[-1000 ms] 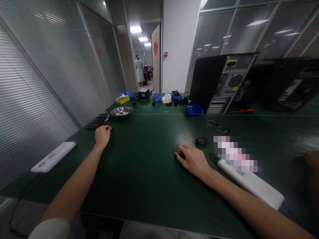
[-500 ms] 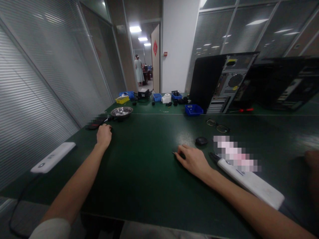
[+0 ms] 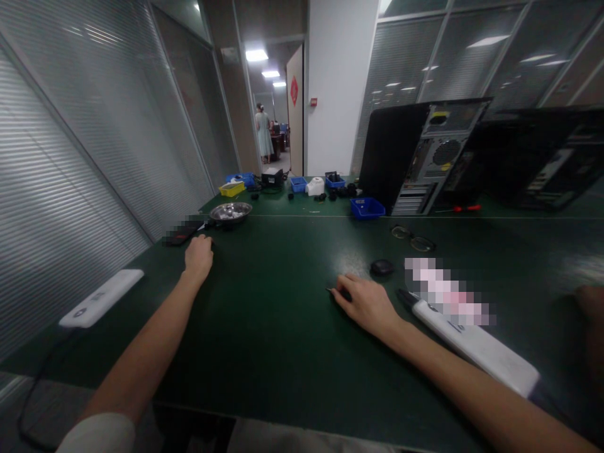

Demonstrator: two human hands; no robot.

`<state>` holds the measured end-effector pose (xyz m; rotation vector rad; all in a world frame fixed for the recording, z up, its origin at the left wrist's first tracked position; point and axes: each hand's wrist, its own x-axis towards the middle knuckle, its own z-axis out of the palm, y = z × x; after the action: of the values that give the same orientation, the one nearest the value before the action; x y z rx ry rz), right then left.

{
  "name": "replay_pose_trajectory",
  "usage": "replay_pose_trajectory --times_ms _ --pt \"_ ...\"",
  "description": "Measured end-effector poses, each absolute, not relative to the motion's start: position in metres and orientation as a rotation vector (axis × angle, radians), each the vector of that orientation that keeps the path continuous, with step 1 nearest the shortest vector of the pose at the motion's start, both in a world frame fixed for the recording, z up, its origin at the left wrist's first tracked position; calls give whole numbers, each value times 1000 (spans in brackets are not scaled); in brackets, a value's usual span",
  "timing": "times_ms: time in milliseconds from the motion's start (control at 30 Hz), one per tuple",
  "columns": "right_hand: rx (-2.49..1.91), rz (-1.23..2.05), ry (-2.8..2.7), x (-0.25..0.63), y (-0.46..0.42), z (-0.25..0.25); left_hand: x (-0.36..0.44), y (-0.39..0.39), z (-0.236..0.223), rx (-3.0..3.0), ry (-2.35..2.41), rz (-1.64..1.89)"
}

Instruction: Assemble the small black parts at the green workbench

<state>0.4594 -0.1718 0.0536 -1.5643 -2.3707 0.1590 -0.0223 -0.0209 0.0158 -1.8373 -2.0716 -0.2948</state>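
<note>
My left hand (image 3: 199, 257) is closed, its fingers curled down at the table just in front of a shiny metal bowl (image 3: 231, 212). A small dark bit shows by its fingertips, too hidden to name. Beside it on the left lies a black flat object (image 3: 184, 233), partly blurred out. My right hand (image 3: 361, 299) rests on the table with its fingers closed around a thin dark pointed tool (image 3: 330, 290), whose narrow tip sticks out to the left. Just beyond that hand sits a black computer mouse (image 3: 382, 267).
White power strips (image 3: 101, 299) lie on both sides of the green table (image 3: 264, 352). Eyeglasses (image 3: 413, 239), a blue bin (image 3: 367, 208) and a computer case (image 3: 415, 157) stand farther right. Another person's hand (image 3: 589, 302) is at the right edge. Small bins line the back.
My left hand has shifted very slightly to the right. My right hand and the thin tool stay in place.
</note>
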Motion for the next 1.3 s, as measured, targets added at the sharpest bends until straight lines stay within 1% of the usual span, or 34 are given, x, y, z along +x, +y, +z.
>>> replay_pose_trajectory --times_ms 100,333,500,633,767,900,967,1067,1133,1200,1300 --pt "-1551 160 -2362 460 -172 52 -21 -20 18 -1806 -2135 -346" --pt "-1534 157 -2359 461 -170 49 -26 -20 15 -1765 -2183 -582" --pt "-1526 146 -2354 461 -171 50 -36 -17 14 -1708 -2323 -768" --pt "-1525 142 -2350 461 -171 48 -39 -19 14 -1667 -2409 -778" --pt "-1529 129 -2342 461 -170 47 -32 -23 19 -1700 -2382 -749" --pt "-1523 134 -2338 461 -170 46 13 -30 37 -1961 -2290 -875" --pt "-1522 134 -2332 461 -170 45 55 -43 46 -2221 -2187 -1010" --pt "-1510 153 -2318 461 -170 43 130 -79 52 -2742 -1854 -1126" --pt "-1493 182 -2298 461 -170 43 173 -107 49 -3107 -1564 -1081" --pt "-1474 215 -2274 459 -171 44 201 -129 44 -3334 -1338 -1004" --pt "-1418 270 -2274 456 -173 45 214 -143 38 -3419 -1262 -920"
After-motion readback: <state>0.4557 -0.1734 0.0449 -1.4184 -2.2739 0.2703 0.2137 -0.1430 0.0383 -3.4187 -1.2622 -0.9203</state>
